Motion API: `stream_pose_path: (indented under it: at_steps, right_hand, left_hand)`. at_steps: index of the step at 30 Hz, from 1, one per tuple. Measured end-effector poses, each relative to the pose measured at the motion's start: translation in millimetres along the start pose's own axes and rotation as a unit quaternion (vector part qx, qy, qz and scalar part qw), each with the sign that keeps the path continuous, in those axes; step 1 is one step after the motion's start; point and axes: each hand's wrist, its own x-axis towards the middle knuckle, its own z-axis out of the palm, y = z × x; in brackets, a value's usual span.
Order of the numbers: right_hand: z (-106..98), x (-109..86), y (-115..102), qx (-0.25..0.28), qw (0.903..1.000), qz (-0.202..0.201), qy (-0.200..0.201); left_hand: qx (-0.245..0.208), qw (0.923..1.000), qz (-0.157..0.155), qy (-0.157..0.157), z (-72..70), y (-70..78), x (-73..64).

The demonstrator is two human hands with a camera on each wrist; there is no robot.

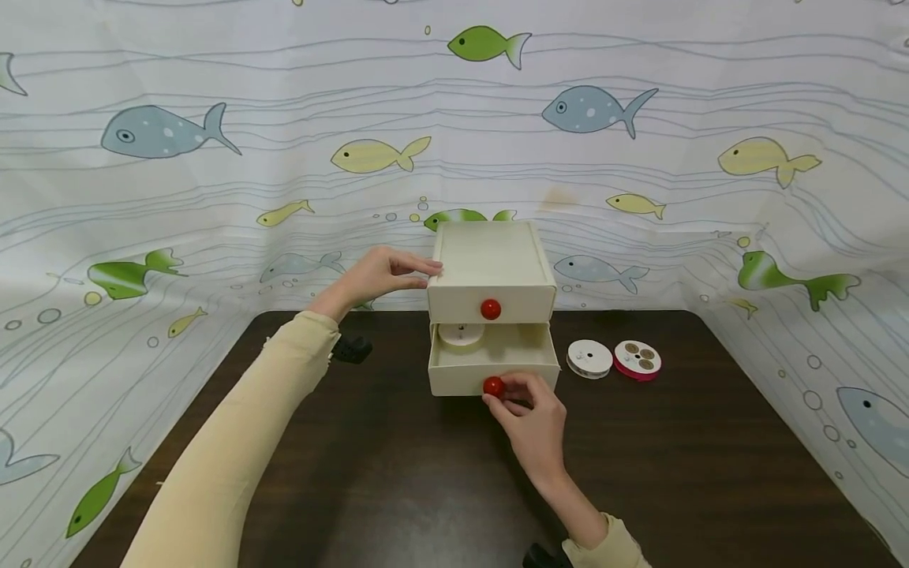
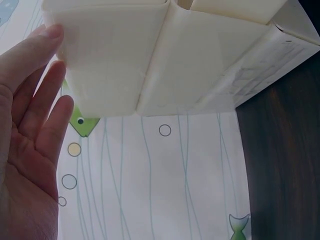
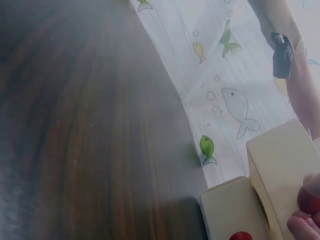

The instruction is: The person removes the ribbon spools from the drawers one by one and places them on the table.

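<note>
Below centre in the head view, the right hand pinches the red knob of the pulled-out lower drawer; two ribbon spools lie on the desk, right of centre; a pale spool inside the drawer shows only in this view; the left hand, fingers extended, touches the cream cabinet at its left edge.
</note>
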Motion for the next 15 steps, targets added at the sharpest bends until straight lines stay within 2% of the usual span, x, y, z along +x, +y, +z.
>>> stream_pose_path:
  at_steps: [9, 15]
  right_hand:
    - [-9.4, -19.2, -14.8, 0.033, 0.9989, 0.033, -0.006]
    - [-14.1, -33.0, -19.9, 0.019, 0.999, 0.038, -0.012]
  left_hand:
    - [0.0, 1.0, -0.007, -0.003, -0.6, -2.0, 0.8]
    - [-0.005, 0.9999, -0.014, -0.003, 0.2, -2.0, 1.1]
